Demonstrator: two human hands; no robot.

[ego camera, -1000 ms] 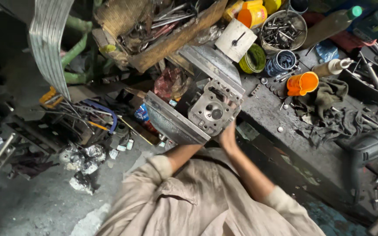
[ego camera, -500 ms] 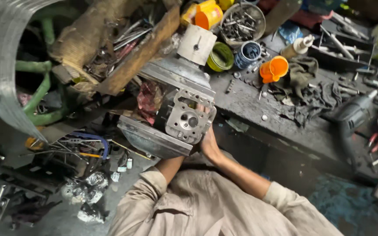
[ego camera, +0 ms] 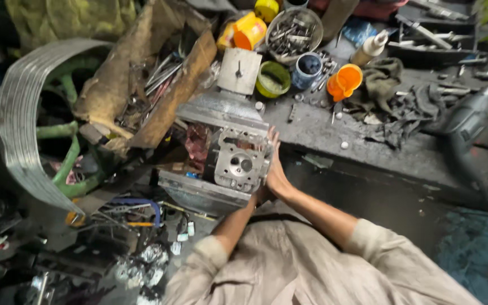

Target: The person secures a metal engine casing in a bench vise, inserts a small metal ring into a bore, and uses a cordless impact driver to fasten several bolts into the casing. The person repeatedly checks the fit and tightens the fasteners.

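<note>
A grey metal cylinder head (ego camera: 237, 164) with round ports sits between two flat steel plates, the far plate (ego camera: 221, 110) and the near plate (ego camera: 199, 195), like the jaws of a vise. My right hand (ego camera: 275, 169) lies flat against the head's right side, fingers pointing up along it. My left hand (ego camera: 257, 196) reaches in under the head's lower right corner and holds it from below, with its fingers mostly hidden. Both of my forearms in beige sleeves converge on the part.
On the dark bench behind stand orange cups (ego camera: 343, 82), a green tin (ego camera: 273, 79), a blue tin (ego camera: 308, 69), a bowl of bolts (ego camera: 292, 34), rags (ego camera: 391, 101) and a power drill (ego camera: 467, 121). A wooden crate of tools (ego camera: 153, 85) and a ribbed metal band (ego camera: 21, 124) are on the left.
Both hands stay on the cylinder head. The view has swung, so the vise and the part now sit lower and nearer the middle, and the drill shows at the right.
</note>
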